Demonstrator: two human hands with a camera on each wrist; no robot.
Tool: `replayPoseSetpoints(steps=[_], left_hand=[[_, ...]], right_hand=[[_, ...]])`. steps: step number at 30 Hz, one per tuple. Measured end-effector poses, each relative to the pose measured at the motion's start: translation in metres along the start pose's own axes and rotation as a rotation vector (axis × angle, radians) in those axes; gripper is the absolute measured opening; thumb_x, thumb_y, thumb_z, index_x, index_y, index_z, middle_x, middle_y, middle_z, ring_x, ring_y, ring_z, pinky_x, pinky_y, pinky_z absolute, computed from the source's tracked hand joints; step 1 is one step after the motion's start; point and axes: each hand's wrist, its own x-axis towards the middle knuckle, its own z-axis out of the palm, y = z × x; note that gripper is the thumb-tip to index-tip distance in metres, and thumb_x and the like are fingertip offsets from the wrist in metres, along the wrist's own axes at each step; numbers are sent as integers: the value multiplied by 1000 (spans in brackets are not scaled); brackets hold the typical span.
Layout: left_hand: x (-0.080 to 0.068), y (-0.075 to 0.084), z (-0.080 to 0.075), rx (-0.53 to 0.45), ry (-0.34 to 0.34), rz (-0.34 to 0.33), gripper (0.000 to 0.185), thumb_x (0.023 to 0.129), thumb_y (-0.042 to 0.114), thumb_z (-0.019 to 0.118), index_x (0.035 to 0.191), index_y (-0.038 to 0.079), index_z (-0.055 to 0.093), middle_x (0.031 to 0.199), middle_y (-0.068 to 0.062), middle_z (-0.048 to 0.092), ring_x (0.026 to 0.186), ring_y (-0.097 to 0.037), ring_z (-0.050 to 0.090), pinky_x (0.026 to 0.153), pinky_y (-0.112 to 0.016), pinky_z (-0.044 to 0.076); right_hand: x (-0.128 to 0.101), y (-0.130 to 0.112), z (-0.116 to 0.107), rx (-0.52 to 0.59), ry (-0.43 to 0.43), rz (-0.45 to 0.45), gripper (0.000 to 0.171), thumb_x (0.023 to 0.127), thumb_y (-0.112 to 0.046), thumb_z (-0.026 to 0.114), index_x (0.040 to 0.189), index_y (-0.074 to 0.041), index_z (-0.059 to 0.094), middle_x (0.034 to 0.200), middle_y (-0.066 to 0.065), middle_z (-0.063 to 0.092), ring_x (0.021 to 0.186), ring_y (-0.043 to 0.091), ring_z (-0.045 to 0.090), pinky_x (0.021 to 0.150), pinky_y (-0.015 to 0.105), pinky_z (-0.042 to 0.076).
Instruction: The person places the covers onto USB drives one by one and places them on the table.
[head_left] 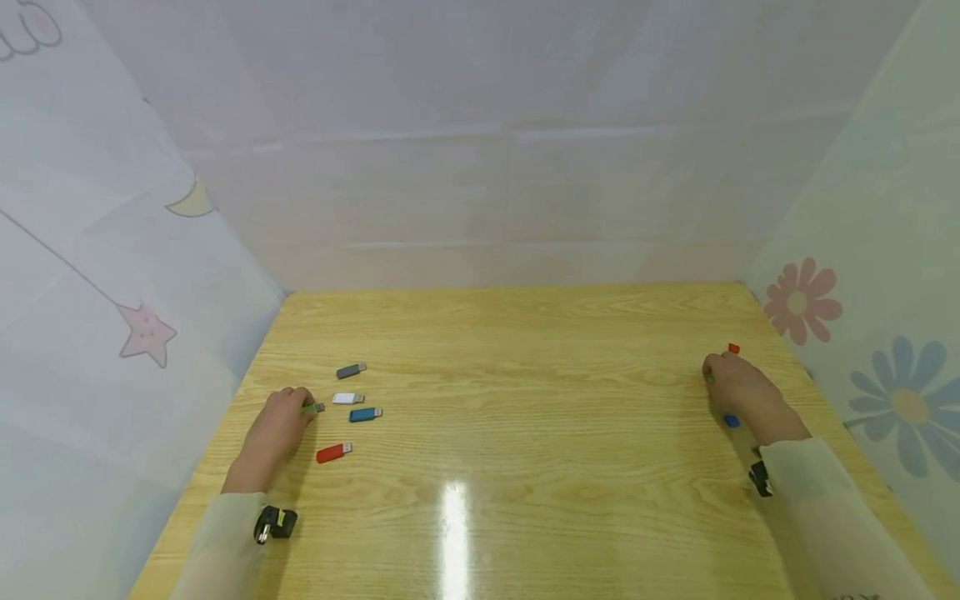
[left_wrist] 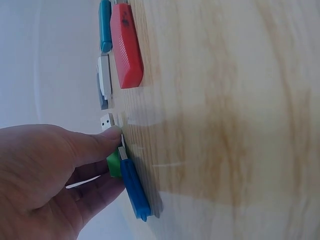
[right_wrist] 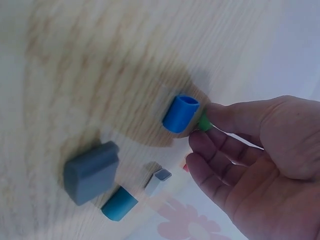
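The wooden worktop (head_left: 525, 400) fills the lower half of the head view, with pale printed sheets standing along its far, left and right edges. The left hand (head_left: 279, 427) rests near the left edge, fingers curled, thumb and fingers pinching a green USB stick (head_left: 312, 407) whose metal plug points toward the middle; in the left wrist view most of the green body (left_wrist: 114, 164) is hidden by the thumb, and a blue stick (left_wrist: 135, 187) lies just beside it, touching or nearly so. The right hand (head_left: 738, 392) sits near the right edge, fingers curled round a small green cap (right_wrist: 204, 122), of which only a sliver shows.

Toward the middle from the left hand lie four loose sticks, apart from each other: a red stick (head_left: 333, 452) nearest the front edge, a teal stick (head_left: 364, 414), a white stick (head_left: 347, 398) and a grey stick (head_left: 350, 370) farthest back.

Around the right hand lie caps, mostly hidden in the head view: a blue cap (right_wrist: 180, 114) touching the fingertips, a grey cap (right_wrist: 92, 171), a teal cap (right_wrist: 119, 204), a white cap (right_wrist: 158, 181) and a red cap (head_left: 733, 348) behind the knuckles
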Motion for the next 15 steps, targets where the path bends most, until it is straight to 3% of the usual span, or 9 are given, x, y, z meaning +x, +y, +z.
replayPoseSetpoints(steps=[8,15], left_hand=[[0,0,0,-8,18,12,7,97,5,67,100,1,62,94,-13,65,94,-35,60,77,-49,51],[-1,-2,-1,1,32,0,10,96,6,68,102,0,62,96,-15,67,92,-34,63,76,-48,53]], right_hand=[[-2,1,1,22,-7,-5,23,96,2,50,116,13,55,117,37,50,100,48,56,82,60,49],[-4,-5,-7,24,24,-31,24,89,9,57,113,11,58,114,35,54,96,46,57,77,56,50]])
